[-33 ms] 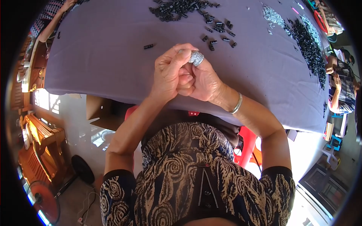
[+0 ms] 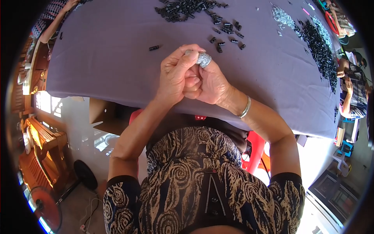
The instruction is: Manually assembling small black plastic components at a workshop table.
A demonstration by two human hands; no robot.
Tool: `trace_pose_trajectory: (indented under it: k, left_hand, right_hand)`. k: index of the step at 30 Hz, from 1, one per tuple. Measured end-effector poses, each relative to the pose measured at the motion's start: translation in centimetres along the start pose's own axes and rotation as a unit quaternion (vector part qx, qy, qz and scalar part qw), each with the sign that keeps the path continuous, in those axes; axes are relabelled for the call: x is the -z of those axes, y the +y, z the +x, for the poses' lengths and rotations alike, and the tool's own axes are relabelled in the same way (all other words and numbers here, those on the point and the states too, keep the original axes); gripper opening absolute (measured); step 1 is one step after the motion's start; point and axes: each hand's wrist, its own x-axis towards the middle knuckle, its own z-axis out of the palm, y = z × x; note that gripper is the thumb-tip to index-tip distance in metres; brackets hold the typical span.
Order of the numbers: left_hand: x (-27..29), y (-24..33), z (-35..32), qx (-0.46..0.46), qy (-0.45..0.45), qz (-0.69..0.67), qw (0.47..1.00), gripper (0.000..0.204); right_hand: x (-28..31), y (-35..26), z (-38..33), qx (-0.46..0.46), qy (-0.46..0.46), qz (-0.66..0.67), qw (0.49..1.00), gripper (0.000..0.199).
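My left hand (image 2: 174, 72) and my right hand (image 2: 214, 84) meet just above the near part of the cloth-covered table. Both are closed, fingers curled in against each other. A silver-grey wrap (image 2: 203, 59) covers the thumb of my right hand, and the left thumb and forefinger press beside its tip. Whatever lies between the fingers is hidden. A bracelet (image 2: 245, 107) circles my right wrist. Beyond my hands, a single small black cylindrical piece (image 2: 154, 48) lies to the left, and several more loose black pieces (image 2: 228, 29) are scattered to the right.
A heap of black pieces (image 2: 183, 8) is at the far side of the purple-grey tablecloth (image 2: 101, 58). At the right lie a pile of small black parts (image 2: 317, 48) and clear parts (image 2: 283, 16). Other people sit at the far left and right. A cardboard box (image 2: 105, 115) stands below the table edge.
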Motion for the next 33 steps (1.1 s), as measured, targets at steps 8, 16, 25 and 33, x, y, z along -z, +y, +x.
trace_pose_trajectory:
  k: [8, 16, 25, 33]
  left_hand:
    - [1.0, 0.5, 0.5, -0.076, -0.059, 0.092, 0.991, 0.032]
    - [1.7, 0.8, 0.6, -0.115, -0.103, 0.179, 0.972, 0.016]
    - [1.8, 0.7, 0.9, -0.134, -0.109, 0.163, 0.971, 0.017]
    - [1.8, 0.7, 0.5, -0.139, -0.096, 0.185, 0.968, 0.018]
  right_hand:
    - [-0.3, -1.4, -0.5, 0.013, -0.048, -0.011, 0.999, 0.048]
    - [-0.1, -1.6, -0.3, -0.003, -0.019, -0.013, 1.000, 0.046]
    - [0.1, -2.6, -0.6, -0.015, 0.013, -0.101, 0.995, 0.060]
    - [-1.1, -4.1, -1.5, 0.298, 0.202, -0.637, 0.681, 0.046]
